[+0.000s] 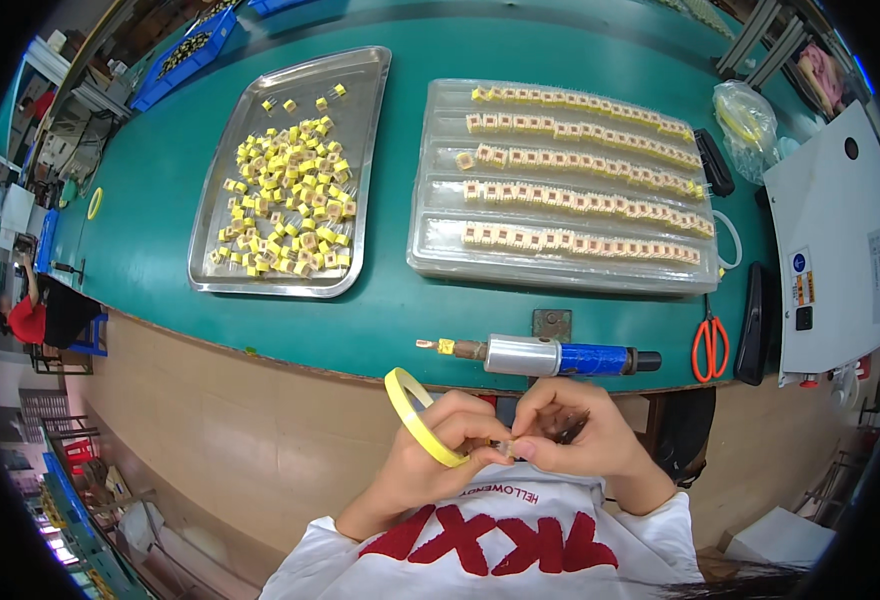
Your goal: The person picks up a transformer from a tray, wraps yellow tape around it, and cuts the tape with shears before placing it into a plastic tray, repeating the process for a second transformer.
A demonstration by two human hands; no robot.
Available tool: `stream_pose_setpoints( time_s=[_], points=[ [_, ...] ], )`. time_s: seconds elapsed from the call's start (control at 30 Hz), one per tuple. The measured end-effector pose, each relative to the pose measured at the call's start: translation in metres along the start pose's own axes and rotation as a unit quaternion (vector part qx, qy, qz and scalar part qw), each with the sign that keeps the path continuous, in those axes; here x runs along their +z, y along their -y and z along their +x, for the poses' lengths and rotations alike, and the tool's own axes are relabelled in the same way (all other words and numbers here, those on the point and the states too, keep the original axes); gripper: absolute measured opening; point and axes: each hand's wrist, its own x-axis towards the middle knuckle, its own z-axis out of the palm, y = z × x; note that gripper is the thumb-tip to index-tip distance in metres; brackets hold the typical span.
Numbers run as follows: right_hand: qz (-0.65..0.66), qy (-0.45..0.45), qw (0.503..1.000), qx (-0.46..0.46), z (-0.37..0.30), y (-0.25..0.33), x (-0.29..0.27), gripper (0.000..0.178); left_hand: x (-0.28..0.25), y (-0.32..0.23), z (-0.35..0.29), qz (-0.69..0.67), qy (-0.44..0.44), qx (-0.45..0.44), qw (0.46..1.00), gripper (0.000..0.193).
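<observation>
My left hand (428,462) is closed, with a roll of yellow tape (401,400) hooked on its fingers. Between its thumb and fingertips it pinches a small pale coil bobbin (503,449), mostly covered by the fingers. Thumb and forefinger of my right hand (590,437) are pressed together at the same part, from the right. Both hands are in front of my chest, just short of the table edge. Beyond them lies a blue and silver motor-driven spindle tool (530,355), its tip to the left carrying a yellow-wrapped bobbin (446,347).
A metal tray (378,130) holds a heap of yellow-taped bobbins. Right of it, a clear plastic tray (422,235) carries rows of bobbins. Orange-handled scissors (710,350), a black strip-shaped object (755,325) and a white machine box (825,250) stand at the right. Another person (28,320) sits far left.
</observation>
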Motion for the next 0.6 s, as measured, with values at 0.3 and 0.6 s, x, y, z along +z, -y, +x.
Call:
stream_pose_setpoints(
  time_s=[0.3,0.6],
  points=[
    [0.137,-0.016,0.990,0.008,0.002,-0.005,0.011,0.014,0.004,0.004,0.000,0.071,-0.080,0.060,0.992,0.023],
    [0.067,-0.043,0.995,-0.054,0.002,-0.009,0.014,0.018,0.005,0.008,-0.001,0.023,-0.076,0.045,0.996,0.025]
  ],
)
